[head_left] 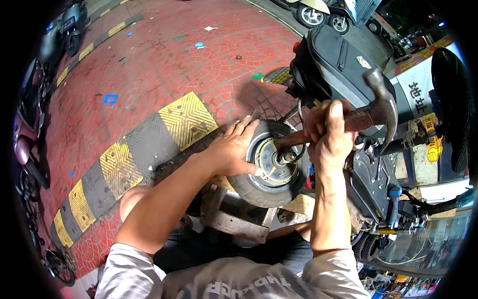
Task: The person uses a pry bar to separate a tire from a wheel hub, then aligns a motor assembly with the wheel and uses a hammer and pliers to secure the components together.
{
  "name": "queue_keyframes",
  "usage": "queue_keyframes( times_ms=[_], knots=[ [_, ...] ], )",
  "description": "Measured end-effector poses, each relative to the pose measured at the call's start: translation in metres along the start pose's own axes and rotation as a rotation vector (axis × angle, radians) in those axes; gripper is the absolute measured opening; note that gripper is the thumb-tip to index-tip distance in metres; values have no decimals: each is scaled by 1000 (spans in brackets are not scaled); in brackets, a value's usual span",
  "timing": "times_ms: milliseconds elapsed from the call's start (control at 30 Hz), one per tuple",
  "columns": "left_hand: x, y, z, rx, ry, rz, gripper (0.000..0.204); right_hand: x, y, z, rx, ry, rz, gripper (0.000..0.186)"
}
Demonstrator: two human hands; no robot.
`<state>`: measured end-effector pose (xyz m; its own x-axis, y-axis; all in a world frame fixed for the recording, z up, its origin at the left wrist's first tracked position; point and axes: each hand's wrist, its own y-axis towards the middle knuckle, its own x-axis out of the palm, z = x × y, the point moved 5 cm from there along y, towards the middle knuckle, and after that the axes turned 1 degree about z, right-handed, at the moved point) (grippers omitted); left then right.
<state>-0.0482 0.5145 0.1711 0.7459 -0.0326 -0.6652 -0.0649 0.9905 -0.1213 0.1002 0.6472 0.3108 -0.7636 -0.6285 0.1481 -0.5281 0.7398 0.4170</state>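
Observation:
A small scooter wheel (269, 197) with a black tyre and a metal hub lies in front of me, hub face up and somewhat tilted. My left hand (230, 150) grips its left side, fingers over the tyre and thumb at the hub's edge. A threaded axle end and a cable show at the hub (279, 164). My right hand (329, 130) is closed around the handle of a claw hammer (383, 110). The hammer's head points away to the upper right, while its handle end is over the hub; whether it touches is unclear.
Beneath the wheel is a worn metal stand (236, 224) with wood pieces. A scooter with a grey bag (343, 60) stands at right, near a blue power tool (393, 202). A yellow-and-black ramp (149, 139) crosses the red paving (164, 65). Parked two-wheelers line the left.

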Motion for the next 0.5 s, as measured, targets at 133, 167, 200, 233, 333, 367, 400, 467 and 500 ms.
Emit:
queue_keyframes(
  times_ms=[133,167,200,233,333,367,400,467,500],
  knots=[
    [-3,-8,-1,-59,-12,-31,138,12,1,7,76,-14,-65,40],
    [-3,-8,-1,-77,-5,-33,137,15,0,4,74,-2,-92,40],
    [-4,-5,1,-66,-4,-28,137,17,-1,-1,70,11,-96,40],
    [-6,-3,1,-63,0,-33,137,16,-4,-2,65,17,-81,41],
    [-3,-3,1,-53,10,-34,135,14,-13,-4,91,15,-61,43],
    [-3,-5,0,-49,13,-26,135,15,-14,-6,103,12,-61,44],
    [-4,-5,-1,-46,17,-17,136,18,-14,-9,128,-30,-48,46],
    [-3,-4,-3,-28,23,-8,136,26,-12,-21,114,-65,-24,48],
    [-3,-3,-4,-21,26,-2,136,30,-10,-35,46,-32,-62,49]
  ],
)
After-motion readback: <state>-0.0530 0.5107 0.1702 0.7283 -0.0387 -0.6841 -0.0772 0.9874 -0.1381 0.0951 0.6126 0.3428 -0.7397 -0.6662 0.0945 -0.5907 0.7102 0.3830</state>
